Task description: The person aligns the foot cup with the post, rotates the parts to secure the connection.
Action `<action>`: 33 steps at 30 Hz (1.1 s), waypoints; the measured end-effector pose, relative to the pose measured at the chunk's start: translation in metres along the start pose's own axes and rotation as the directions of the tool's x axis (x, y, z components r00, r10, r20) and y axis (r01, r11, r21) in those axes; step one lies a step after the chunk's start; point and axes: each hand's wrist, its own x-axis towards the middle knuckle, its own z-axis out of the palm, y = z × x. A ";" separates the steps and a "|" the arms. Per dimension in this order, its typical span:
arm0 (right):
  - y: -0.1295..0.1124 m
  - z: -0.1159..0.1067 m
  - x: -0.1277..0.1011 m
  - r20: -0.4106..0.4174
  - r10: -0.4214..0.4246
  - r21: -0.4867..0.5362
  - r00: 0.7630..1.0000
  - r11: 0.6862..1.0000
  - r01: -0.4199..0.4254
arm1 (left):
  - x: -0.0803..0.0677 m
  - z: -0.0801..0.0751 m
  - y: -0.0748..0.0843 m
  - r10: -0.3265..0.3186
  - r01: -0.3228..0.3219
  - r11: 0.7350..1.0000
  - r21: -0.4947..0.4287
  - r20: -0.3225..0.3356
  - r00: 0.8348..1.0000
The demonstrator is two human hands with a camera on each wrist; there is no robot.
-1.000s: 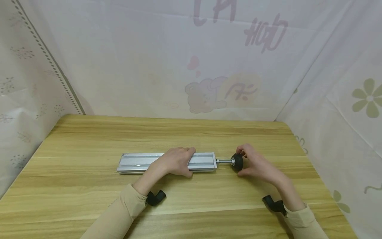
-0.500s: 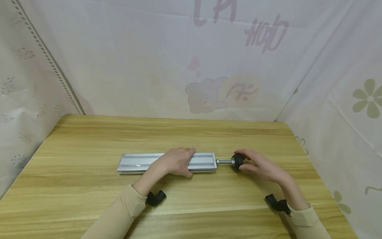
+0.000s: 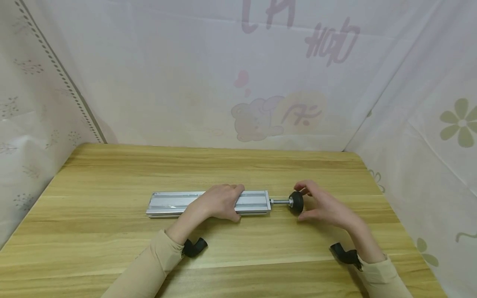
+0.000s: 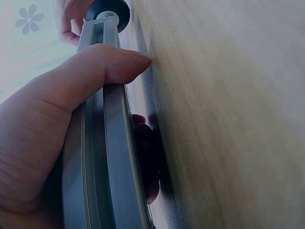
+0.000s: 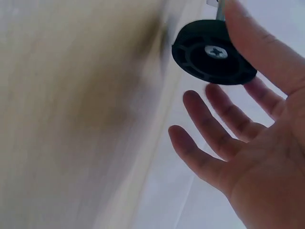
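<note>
An aluminium extrusion profile [image 3: 252, 201] lies lengthwise on the wooden table. My left hand [image 3: 218, 201] grips it from above near its right half; in the left wrist view the thumb [image 4: 125, 67] lies across its side. From the profile's right end plate a threaded rod [image 3: 281, 201] sticks out, with a nut at each end. At its tip sits a round black levelling foot [image 3: 297, 203], whose hollow underside and cross-head screw show in the right wrist view. My right hand [image 3: 324, 205] holds the foot by its rim between thumb and index finger; the other fingers are spread.
Black curved pieces are strapped at the left wrist [image 3: 195, 247] and the right wrist [image 3: 344, 253]. The wooden table [image 3: 223, 165] meets a printed cloth backdrop [image 3: 179, 91] at its back and sides.
My right hand rolls around the foot: half a second ago its fingers were closer together, and now thumb and fingers stand wider apart at the rim. My left hand and the profile stay put.
</note>
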 end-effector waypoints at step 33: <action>0.005 -0.003 0.000 0.085 0.030 0.046 0.996 0.998 -0.034 | -0.001 0.000 0.000 0.006 -0.006 1.000 0.004 -0.005 1.000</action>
